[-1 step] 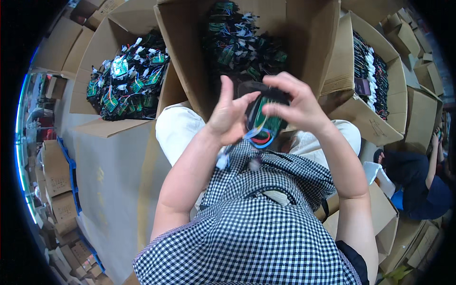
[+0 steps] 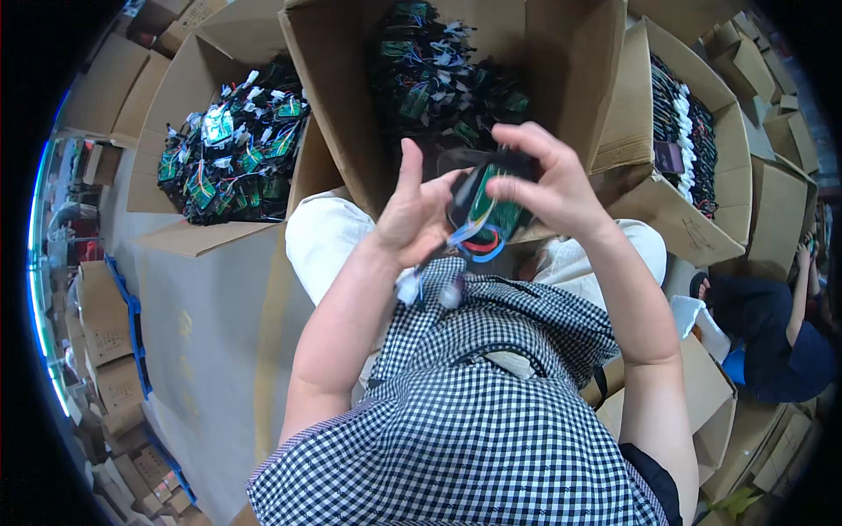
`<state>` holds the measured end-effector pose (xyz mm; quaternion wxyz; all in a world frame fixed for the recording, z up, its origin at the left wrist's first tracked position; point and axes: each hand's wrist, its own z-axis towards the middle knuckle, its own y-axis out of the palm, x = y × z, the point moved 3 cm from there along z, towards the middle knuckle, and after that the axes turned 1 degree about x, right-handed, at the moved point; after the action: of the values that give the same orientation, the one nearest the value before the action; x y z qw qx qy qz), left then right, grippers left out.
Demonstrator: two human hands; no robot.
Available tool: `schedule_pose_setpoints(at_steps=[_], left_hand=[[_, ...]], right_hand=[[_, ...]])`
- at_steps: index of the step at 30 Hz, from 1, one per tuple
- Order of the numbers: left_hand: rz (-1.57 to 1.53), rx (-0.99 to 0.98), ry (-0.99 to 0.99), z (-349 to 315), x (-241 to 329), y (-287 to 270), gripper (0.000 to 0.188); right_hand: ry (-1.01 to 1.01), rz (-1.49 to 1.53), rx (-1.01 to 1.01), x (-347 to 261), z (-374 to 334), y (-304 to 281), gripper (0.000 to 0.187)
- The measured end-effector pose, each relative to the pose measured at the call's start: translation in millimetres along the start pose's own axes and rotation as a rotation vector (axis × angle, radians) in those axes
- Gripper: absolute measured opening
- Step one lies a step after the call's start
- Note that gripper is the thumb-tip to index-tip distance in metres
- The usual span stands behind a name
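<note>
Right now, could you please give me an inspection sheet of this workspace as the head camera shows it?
Surface: grey floor; the person sits with work held over the lap.
Job's things: small green board with a black part, held by both hands.
Clutter: open middle box full of boards; left box also full; right box with stacked dark parts.
Hands: left hand and right hand both grip the board.
Cables: blue and red wires loop below the board, white plugs hanging.
Surroundings: stacked cartons at left; another person seated at right.
</note>
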<state>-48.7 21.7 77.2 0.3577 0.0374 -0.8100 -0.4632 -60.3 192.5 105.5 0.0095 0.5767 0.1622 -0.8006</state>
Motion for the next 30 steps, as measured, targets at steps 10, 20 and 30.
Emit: schedule_pose_setpoints(at_steps=[10,20,30], left_hand=[[0.349,0.333,0.084,-29.1,-0.9,-37.1,0.062],[-0.049,0.433,0.184,-34.8,-28.5,-91.1,0.043],[-0.036,0.429,0.239,-25.0,-31.1,-93.4,0.042]], right_hand=[[0.501,0.475,0.031,87.1,5.5,20.5,0.038],[0.683,-1.131,-0.520,251.6,-55.7,53.2,0.022],[0.425,-1.095,-0.208,214.9,-55.5,25.9,0.021]])
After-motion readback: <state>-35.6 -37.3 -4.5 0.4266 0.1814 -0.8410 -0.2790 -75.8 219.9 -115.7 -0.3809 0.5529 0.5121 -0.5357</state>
